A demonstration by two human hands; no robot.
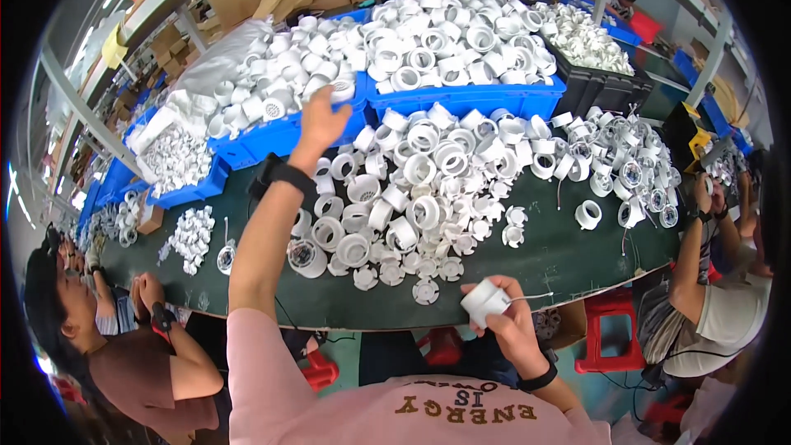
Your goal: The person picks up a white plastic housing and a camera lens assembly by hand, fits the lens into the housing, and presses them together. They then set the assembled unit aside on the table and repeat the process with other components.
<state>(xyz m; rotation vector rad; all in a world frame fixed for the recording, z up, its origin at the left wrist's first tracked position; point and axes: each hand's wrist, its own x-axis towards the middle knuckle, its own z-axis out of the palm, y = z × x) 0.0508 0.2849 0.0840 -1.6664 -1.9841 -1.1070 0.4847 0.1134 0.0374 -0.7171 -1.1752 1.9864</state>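
My left hand [323, 121] reaches over the front rim of a blue bin [280, 136] heaped with white plastic cups. Its fingers are apart, right beside a white cup [343, 91] at the rim; some fingertips are hidden. Near the table's front edge, my right hand [512, 327] grips a white cylindrical housing [485, 303] between thumb and fingers, tilted on its side. A thin white wire [534, 295] sticks out to the right of it. Between my arms and beyond, loose white rings [423, 169] are piled on the green table [527, 272], with flat notched discs [425, 290] at the near side.
A second blue bin [470, 99] of white rings and a black crate [610, 86] of small parts stand at the back. Wired housings [630, 173] lie right. A small-parts heap [192, 239] lies left. Co-workers sit at left [124, 354] and right [709, 305]. Red stools [608, 338] stand below.
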